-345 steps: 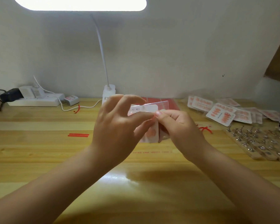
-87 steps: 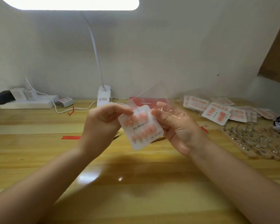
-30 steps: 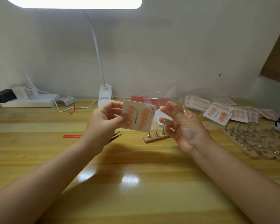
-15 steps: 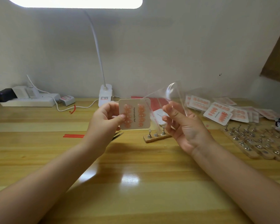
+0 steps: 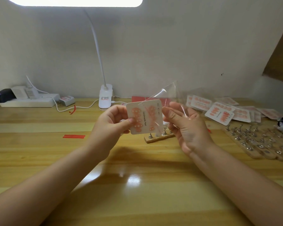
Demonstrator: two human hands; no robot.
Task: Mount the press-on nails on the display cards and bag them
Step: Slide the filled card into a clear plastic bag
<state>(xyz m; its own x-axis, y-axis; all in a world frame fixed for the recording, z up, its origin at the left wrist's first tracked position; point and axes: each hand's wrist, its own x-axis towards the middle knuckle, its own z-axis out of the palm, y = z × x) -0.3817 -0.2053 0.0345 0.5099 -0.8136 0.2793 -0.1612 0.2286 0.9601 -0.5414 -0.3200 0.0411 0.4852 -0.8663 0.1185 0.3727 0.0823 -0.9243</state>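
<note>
Bagging step, card w/ nails already mounted. Left hand (image 5: 112,123) pinches the display card (image 5: 145,117) by its left edge, thumb on the front, held up above the table (image 5: 137,185). Right hand (image 5: 186,128) holds the clear bag (image 5: 167,95), fingers curled on the film; the bag's mouth overlaps the card's right side. Next, prob: keep the mouth spread and slide the card in straight, w/o snagging a corner. Finished bagged cards (image 5: 222,111) lie far right.

Wooden table (image 5: 39,160), power strip (image 5: 28,101), lamp base (image 5: 105,100), bagged nail cards (image 5: 222,111), wooden nail stands (image 5: 260,142)
</note>
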